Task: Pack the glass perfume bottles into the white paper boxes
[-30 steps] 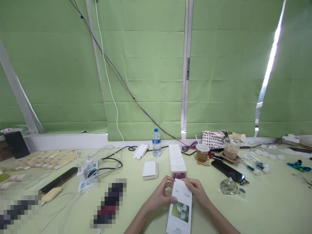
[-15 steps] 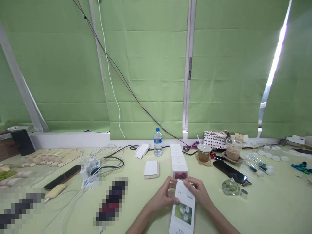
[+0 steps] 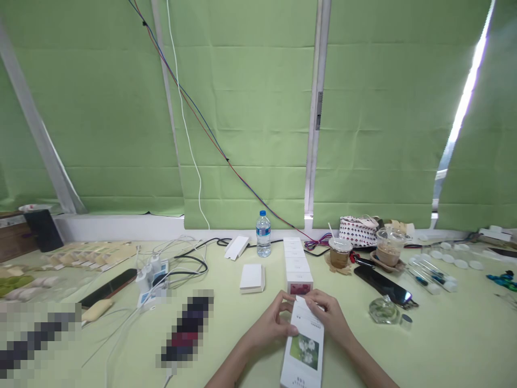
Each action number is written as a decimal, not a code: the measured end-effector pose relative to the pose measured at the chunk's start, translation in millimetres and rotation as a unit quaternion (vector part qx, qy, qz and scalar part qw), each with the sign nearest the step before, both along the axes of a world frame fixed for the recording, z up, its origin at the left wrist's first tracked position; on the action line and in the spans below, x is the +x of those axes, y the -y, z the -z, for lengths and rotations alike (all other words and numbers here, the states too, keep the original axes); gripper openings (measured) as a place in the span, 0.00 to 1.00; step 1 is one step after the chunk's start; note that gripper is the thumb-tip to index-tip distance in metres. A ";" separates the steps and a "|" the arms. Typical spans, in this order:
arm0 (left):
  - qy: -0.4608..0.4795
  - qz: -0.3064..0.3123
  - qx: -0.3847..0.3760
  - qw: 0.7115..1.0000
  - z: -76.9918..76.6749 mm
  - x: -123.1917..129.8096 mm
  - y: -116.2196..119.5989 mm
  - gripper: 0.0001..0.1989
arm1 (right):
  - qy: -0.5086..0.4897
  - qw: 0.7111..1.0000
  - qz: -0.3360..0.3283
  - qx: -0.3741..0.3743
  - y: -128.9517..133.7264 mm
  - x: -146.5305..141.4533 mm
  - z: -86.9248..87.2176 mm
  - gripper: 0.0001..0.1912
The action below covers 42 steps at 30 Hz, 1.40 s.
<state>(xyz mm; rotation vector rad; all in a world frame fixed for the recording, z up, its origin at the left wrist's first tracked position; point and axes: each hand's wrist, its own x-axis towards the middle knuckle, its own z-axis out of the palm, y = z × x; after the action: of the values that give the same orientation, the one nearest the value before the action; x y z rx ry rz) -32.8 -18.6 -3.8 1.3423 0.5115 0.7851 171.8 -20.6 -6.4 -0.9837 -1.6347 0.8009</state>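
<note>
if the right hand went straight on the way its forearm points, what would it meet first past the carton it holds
Likely the near end of the row of white boxes, just ahead of the right hand; height is hard to judge, so it might pass above them.

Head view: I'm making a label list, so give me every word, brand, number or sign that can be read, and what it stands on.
None can be read with certainty.
Flower-printed box: characters, upside down here, too small to read.
Row of white boxes: faint print, too small.
Bottle label: too blurred.
Window-frame strip: dark marks, too small.
</note>
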 end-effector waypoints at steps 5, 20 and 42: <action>-0.004 0.001 -0.009 1.000 -1.1 1.4 2.6 0.26 | -0.005 1.000 0.006 -0.017 -1.2 2.9 -1.3 0.22; 0.004 0.005 -0.007 1.000 -1.6 3.1 4.8 0.25 | 0.032 0.999 -0.010 -0.003 0.7 3.1 -8.4 0.21; 0.026 -0.037 0.019 0.999 -6.2 -5.5 -5.7 0.24 | -0.111 0.991 -0.067 -0.028 7.6 3.4 -4.3 0.22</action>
<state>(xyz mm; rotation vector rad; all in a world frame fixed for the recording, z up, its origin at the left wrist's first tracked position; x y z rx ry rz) -38.3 -12.9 2.4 1.3400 0.5096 0.8924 175.3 -28.2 -2.1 -0.7983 -1.5027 1.0135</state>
